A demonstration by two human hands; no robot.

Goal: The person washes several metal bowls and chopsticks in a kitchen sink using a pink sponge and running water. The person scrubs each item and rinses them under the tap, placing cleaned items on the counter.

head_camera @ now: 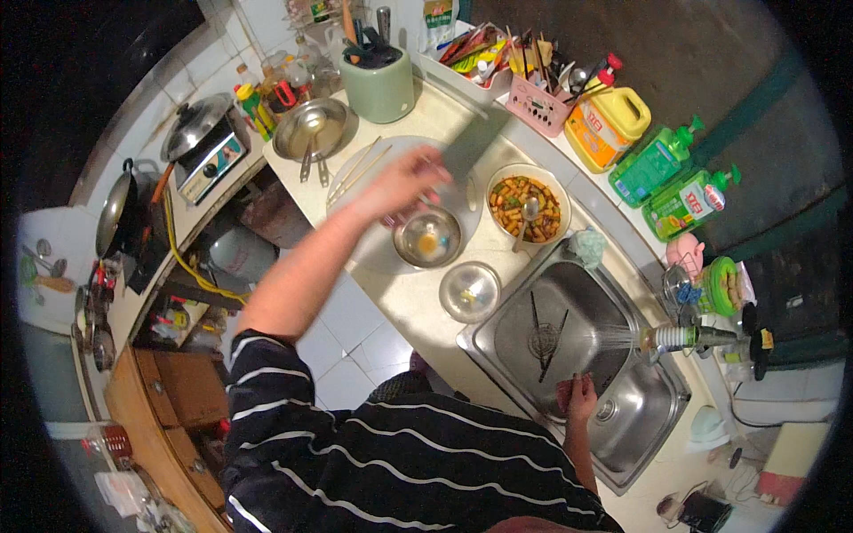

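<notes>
My left hand (pixel 413 176), blurred by motion, is raised over a round pale cutting board (pixel 363 250). A wide flat blade, apparently a cleaver (pixel 483 136), extends from its fingers towards the back of the counter. Beneath the hand, a steel bowl (pixel 427 238) with a little yellowish content rests on the board's near side. My right hand (pixel 578 396) hangs over the near rim of the steel sink (pixel 600 293), its fingers loosely bent. Nothing shows in it, though its palm side is partly hidden. Water sprays from the faucet (pixel 666 338) into the larger basin, where black chopsticks (pixel 536 316) lie.
A bowl of diced food (pixel 526 203) with a spoon stands beside the sink. Closer to me is a second steel bowl (pixel 470 292). Chopsticks (pixel 360 174) lie on the board. Behind are a green knife holder (pixel 380 90), a pink utensil basket (pixel 536 106) and a yellow detergent jug (pixel 606 130).
</notes>
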